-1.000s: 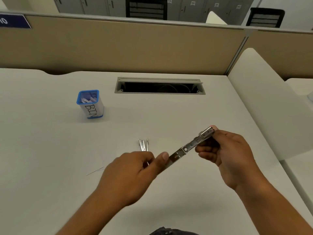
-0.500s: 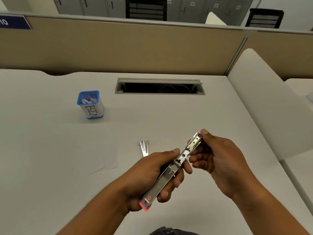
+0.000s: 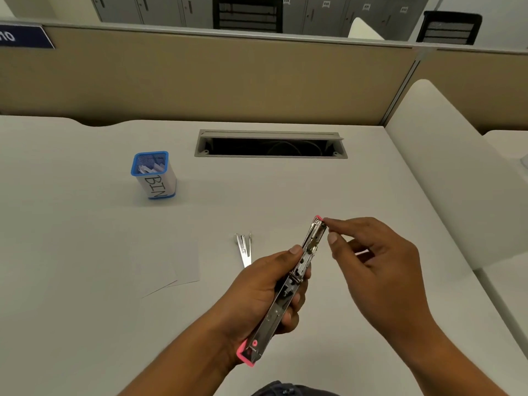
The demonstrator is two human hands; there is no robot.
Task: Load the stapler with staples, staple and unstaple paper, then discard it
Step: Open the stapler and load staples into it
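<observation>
Head view: two hands, both raised over the worktop (image 3: 285,195). Left hand (image 3: 263,290) wrapped around the lower half of one stapler (image 3: 288,290), thumb along its near side; the stapler runs from a pink end at 7 o'clock to its tip at 1 o'clock, metal channel facing up. Right hand (image 3: 380,258) at the tip, index finger and thumb touching the pink front end, other fingers loosely curled; cannot tell whether it pinches anything.

At 10 o'clock from the left hand, one staple remover (image 3: 245,248) lies flat on the worktop, partly hidden by the thumb. Further at 9 o'clock, paper sheets (image 3: 183,267), at least two overlapping edges visible. Well apart at 11 o'clock, one blue-rimmed bin (image 3: 155,178) marked "BIN", upright, paper scraps inside. One cable slot (image 3: 271,144) at 12 o'clock.
</observation>
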